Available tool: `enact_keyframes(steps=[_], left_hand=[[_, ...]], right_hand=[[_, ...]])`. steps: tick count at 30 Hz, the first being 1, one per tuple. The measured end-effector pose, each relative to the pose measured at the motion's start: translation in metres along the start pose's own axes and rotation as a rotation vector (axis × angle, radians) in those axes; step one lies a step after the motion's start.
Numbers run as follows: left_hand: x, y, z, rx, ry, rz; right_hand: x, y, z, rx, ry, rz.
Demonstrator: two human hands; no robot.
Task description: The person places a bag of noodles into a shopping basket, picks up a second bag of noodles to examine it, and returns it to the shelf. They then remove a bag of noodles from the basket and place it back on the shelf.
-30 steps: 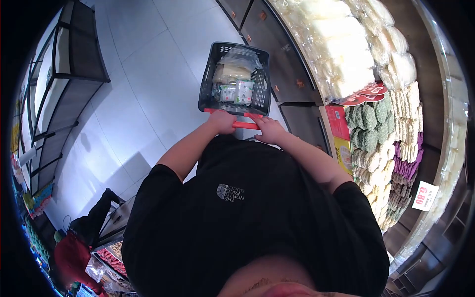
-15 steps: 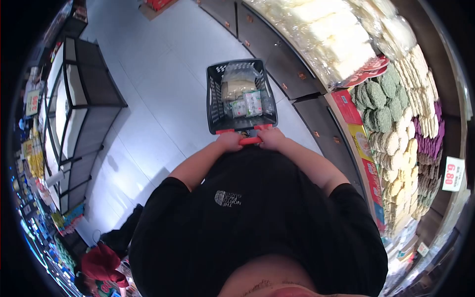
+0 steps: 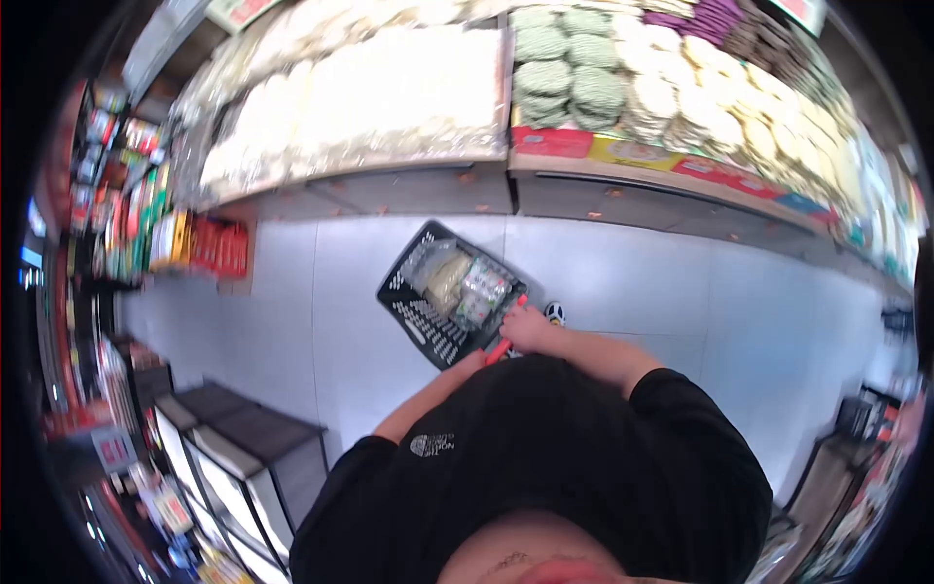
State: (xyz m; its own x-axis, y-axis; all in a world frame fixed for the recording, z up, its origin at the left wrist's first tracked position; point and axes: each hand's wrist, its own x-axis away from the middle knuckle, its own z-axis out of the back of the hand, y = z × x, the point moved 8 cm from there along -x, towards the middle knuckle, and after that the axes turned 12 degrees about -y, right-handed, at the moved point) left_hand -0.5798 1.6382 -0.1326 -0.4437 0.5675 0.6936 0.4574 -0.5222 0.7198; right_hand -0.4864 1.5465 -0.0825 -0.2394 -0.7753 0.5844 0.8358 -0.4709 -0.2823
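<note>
A dark perforated shopping basket (image 3: 423, 326) is tilted diagonally in front of my body, above the floor. Inside lie clear plastic packages (image 3: 446, 282) and white packets with green print (image 3: 479, 290). Its red handle (image 3: 499, 350) runs along the near side. My left hand (image 3: 465, 366) is wrapped round the lower end of this handle, partly hidden by my shirt. Nearer the handle's upper end, my right hand (image 3: 525, 327) grips it with closed fingers. A shoe (image 3: 556, 312) shows just right of my right hand.
Ahead runs a long shelf (image 3: 584, 167) with stacked noodle bundles (image 3: 569, 68) and white wrapped packs (image 3: 389, 92). Red boxes (image 3: 219, 245) stand at the left. A black-framed display stand (image 3: 229, 438) is at the lower left. Pale floor tiles (image 3: 632, 273) lie between them.
The view has turned, so the noodle shelf, earlier on the right, now lies across the front. The basket has swung to a diagonal. Both hands still hold its handle; the person in red is out of view.
</note>
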Motion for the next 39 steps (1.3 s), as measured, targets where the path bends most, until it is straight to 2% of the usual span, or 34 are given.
enact_keyframes(steps=[4,7,8,10,14,18,26,31,34,37,39], left_hand=[[0.010,-0.006,-0.030,-0.120,-0.198,0.033],[0.021,-0.010,-0.055,-0.220,-0.302,0.061],[0.027,-0.012,-0.060,-0.245,-0.342,0.068],[0.029,-0.011,-0.075,-0.307,-0.396,0.073],[0.028,0.004,-0.093,-0.443,-0.459,0.080],[0.018,0.030,-0.111,-0.576,-0.491,0.095],[-0.038,0.100,-0.154,-0.818,-0.500,0.101],[-0.080,0.147,-0.193,-0.948,-0.528,0.108],[-0.109,0.171,-0.221,-1.024,-0.543,0.091],[-0.134,0.206,-0.239,-1.066,-0.575,0.087],[-0.154,0.217,-0.254,-1.106,-0.586,0.077]], right_hand=[[0.036,-0.028,-0.011,-0.099,-0.029,-0.149],[0.074,-0.062,-0.024,-0.191,0.091,-0.162],[0.079,-0.069,-0.027,-0.233,0.050,-0.201],[0.097,-0.071,-0.042,-0.285,-0.011,-0.265],[0.120,-0.071,-0.091,-0.425,0.080,-0.420],[0.162,-0.089,-0.090,-0.509,-0.072,-0.477],[0.254,-0.068,-0.133,-0.668,-0.044,-0.564],[0.335,-0.035,-0.175,-1.014,-0.066,-0.693],[0.384,-0.018,-0.191,-0.999,0.108,-0.822],[0.398,0.006,-0.232,-0.941,0.010,-0.836],[0.417,0.000,-0.239,-1.019,0.061,-0.885]])
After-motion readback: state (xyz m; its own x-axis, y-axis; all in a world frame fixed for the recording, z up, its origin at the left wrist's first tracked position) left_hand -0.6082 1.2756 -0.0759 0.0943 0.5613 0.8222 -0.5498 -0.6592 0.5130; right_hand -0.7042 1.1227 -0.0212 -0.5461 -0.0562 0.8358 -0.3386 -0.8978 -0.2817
